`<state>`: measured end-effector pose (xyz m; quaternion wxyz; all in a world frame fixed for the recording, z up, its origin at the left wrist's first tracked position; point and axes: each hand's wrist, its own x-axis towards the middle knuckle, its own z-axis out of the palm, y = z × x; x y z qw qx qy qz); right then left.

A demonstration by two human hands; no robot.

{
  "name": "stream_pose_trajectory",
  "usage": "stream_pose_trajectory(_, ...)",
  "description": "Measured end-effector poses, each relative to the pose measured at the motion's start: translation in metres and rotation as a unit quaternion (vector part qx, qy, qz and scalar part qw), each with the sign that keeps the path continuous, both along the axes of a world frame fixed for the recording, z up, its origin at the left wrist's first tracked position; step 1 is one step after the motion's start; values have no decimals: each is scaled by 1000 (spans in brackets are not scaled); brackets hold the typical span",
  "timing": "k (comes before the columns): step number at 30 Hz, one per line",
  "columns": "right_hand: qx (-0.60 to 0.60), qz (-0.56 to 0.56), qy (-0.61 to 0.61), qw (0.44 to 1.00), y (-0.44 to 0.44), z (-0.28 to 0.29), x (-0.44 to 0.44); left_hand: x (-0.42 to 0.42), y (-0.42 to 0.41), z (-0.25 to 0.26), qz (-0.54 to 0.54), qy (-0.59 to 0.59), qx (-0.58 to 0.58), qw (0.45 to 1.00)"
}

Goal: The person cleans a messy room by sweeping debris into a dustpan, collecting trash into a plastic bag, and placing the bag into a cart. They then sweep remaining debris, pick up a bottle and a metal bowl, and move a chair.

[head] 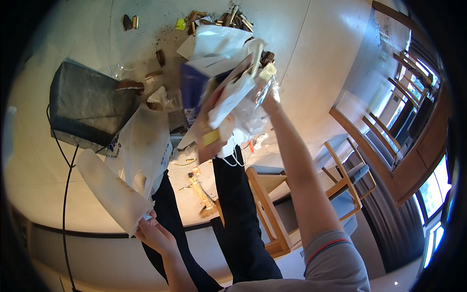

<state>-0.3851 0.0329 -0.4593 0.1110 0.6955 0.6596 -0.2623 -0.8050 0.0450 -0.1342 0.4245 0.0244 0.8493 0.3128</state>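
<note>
My left hand [155, 230] grips a translucent plastic sheet or bag [113, 189]. A white plastic bag with blue print [142, 142] hangs close above that hand. On the far side my right hand [270, 104] is partly covered by clear crumpled plastic [251, 113] and looks closed on it. Beside it is a blurred bundle of waste: a blue and white box [191, 91], a white packet [233, 98] and brown cardboard. White loops hang from the bundle's lower end. Which of these pieces the right hand itself bears cannot be told.
A dark grey bin [91, 106] lies at the left beside a black cord [65, 204]. Brown debris [233, 18] and scraps cover the floor ahead. A straw hand broom [202, 195] lies between my legs. Wooden chairs [343, 175] and a wooden-framed table [397, 175] stand at the right.
</note>
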Motion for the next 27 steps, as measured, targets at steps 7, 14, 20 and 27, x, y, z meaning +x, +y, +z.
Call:
stream_pose_trajectory(7,10,-52,68,996,69,116,-165,22,12,-1,22,35,40,998)
stream_pose_trajectory(14,-9,-3,-49,999,135,29,-154,16,15,-1,18,-4,34,999)
stream_pose_trajectory(20,-97,39,-14,994,168,-15,-137,11,15,10,51,-17,24,998)
stream_pose_trajectory(27,53,-47,99,993,112,179,-174,-13,14,4,24,-12,49,998)
